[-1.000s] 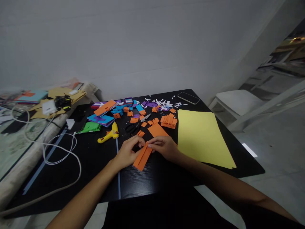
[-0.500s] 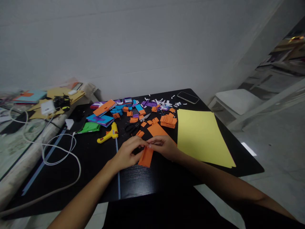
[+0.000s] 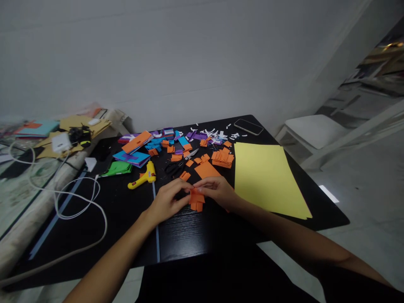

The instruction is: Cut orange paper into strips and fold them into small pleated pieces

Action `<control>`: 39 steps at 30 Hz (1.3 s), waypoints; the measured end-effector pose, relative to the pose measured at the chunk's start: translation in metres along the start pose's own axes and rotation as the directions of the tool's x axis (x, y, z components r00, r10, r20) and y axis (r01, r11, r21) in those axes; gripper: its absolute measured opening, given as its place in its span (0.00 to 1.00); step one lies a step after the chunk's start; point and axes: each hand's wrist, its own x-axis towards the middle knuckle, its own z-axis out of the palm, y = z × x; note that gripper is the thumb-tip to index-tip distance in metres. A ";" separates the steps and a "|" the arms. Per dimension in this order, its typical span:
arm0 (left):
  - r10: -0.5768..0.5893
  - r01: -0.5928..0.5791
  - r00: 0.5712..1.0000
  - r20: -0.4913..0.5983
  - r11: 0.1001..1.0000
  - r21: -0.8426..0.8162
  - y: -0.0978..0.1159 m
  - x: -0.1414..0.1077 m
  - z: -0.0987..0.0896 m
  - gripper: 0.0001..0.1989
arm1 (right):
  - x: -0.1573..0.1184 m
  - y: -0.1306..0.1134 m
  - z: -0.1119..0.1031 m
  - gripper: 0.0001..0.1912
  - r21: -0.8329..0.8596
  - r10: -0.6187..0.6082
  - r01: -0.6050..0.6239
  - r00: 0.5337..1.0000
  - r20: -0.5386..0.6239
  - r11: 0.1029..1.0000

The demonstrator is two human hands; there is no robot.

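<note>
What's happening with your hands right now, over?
Left hand and right hand pinching orange paper. Paper looks folded. Scissors lie beyond the left hand, seemingly not in the way.

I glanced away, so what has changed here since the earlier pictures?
The orange paper between the left hand and the right hand looks shorter: its near end has moved up toward them, apparently folded. Both hands keep hold. The scissors, yellow glue gun and yellow sheets stayed put.
</note>
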 end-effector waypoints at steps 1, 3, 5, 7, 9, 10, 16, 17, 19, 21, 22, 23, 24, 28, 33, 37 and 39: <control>-0.003 0.003 1.000 0.003 1.000 0.005 0.000 0.000 0.000 0.07 | 0.000 0.000 0.000 0.14 0.003 -0.003 0.003 1.000 0.002 1.000; -0.006 0.006 1.000 0.011 1.000 0.018 0.000 0.000 0.000 0.08 | 0.000 -0.001 0.001 0.14 0.008 -0.011 0.010 1.000 0.003 1.000; -0.009 0.009 1.000 0.013 0.999 0.033 0.001 0.000 0.000 0.07 | -0.001 -0.002 0.001 0.14 0.005 -0.018 0.018 1.000 -0.006 1.000; -0.018 0.018 1.000 0.006 0.999 0.045 0.002 0.000 0.000 0.06 | -0.001 -0.002 0.002 0.14 0.004 -0.031 0.031 0.999 -0.017 1.000; -0.038 0.038 0.999 0.003 0.998 0.048 0.003 0.000 0.001 0.06 | -0.001 -0.002 0.002 0.14 0.000 -0.046 0.046 0.999 -0.022 0.999; -0.049 0.049 0.999 0.003 0.998 0.045 0.003 0.000 0.001 0.06 | -0.001 -0.002 0.002 0.14 -0.004 -0.053 0.053 0.998 -0.024 0.999; -0.103 0.102 0.995 0.010 0.994 0.027 0.001 -0.003 0.002 0.06 | -0.002 -0.003 0.004 0.14 -0.031 -0.068 0.067 0.997 -0.038 0.997; -0.104 0.104 0.995 0.010 0.994 0.028 0.000 -0.003 0.002 0.06 | -0.002 -0.003 0.004 0.14 -0.030 -0.065 0.064 0.997 -0.038 0.998; -0.105 0.104 0.994 0.014 0.994 0.032 0.000 -0.004 0.003 0.07 | -0.002 -0.003 0.005 0.15 -0.026 -0.056 0.055 0.998 -0.037 0.998; -0.104 0.103 0.994 0.018 0.994 0.035 0.001 -0.003 0.003 0.07 | -0.002 -0.002 0.005 0.15 -0.026 -0.046 0.045 0.998 -0.038 0.999; -0.101 0.100 0.995 0.018 0.994 0.036 0.002 -0.003 0.003 0.07 | -0.002 -0.002 0.005 0.15 -0.025 -0.044 0.043 0.998 -0.043 0.999; -0.096 0.095 0.995 0.017 0.995 0.035 0.003 -0.002 0.003 0.07 | -0.002 -0.002 0.005 0.16 -0.023 -0.044 0.043 0.998 -0.048 0.999; -0.091 0.090 0.996 0.015 0.995 0.033 0.004 -0.002 0.003 0.06 | -0.002 -0.002 0.005 0.16 -0.022 -0.045 0.044 0.998 -0.052 0.999; -0.084 0.084 0.996 -0.004 0.996 0.008 0.008 0.000 0.004 0.06 | -0.002 -0.004 0.006 0.15 -0.031 -0.055 0.053 0.996 -0.069 0.998; -0.083 0.083 0.996 -0.022 0.996 -0.014 0.008 -0.001 0.004 0.06 | -0.002 -0.004 0.006 0.15 -0.042 -0.064 0.062 0.996 -0.067 0.997; -0.071 0.071 0.997 -0.031 0.997 0.004 0.007 -0.003 0.005 0.06 | -0.002 0.000 0.005 0.14 -0.032 -0.082 0.081 0.996 -0.046 0.996; -0.063 0.063 0.998 -0.030 0.998 0.004 0.006 -0.003 0.005 0.05 | -0.003 0.000 0.005 0.14 -0.034 -0.083 0.082 0.996 -0.045 0.996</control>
